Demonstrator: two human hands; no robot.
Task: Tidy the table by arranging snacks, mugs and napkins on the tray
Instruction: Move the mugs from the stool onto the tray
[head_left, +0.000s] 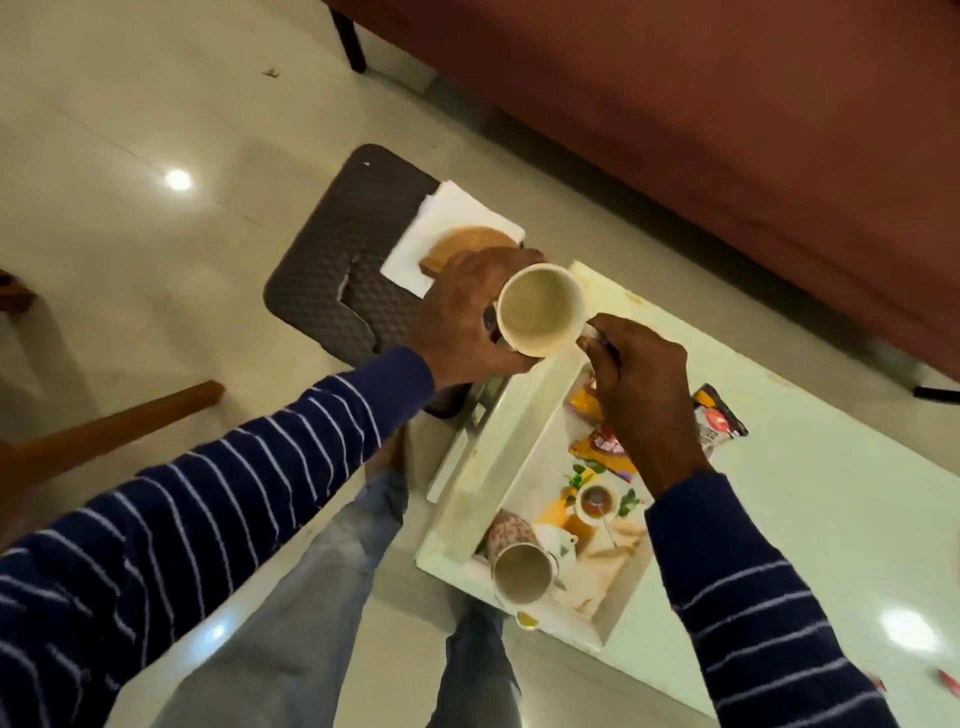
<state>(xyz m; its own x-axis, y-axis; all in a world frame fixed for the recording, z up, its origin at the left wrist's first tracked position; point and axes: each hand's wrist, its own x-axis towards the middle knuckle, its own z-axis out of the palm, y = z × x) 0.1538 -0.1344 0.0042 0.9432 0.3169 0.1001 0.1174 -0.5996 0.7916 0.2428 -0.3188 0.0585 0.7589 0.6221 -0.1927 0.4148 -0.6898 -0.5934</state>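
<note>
My left hand (462, 317) grips a cream mug (540, 310) from its left side, holding it upright in the air above the tray's far end. My right hand (641, 387) pinches the mug's handle on the right side. Below lies a white tray (511, 441) with a printed tea picture on its floor. A second mug (521, 571) with a patterned outside stands at the tray's near end. Snack packets (605, 447) lie in the tray, partly hidden under my right hand. White napkins (441, 223) and a round wooden coaster (467, 244) rest on a dark quilted stool.
Another snack packet (719, 413) lies on the glossy white table (810, 519) just right of the tray. The dark stool (332, 270) stands left of the table. A red sofa (727, 130) runs along the far side. My legs are below.
</note>
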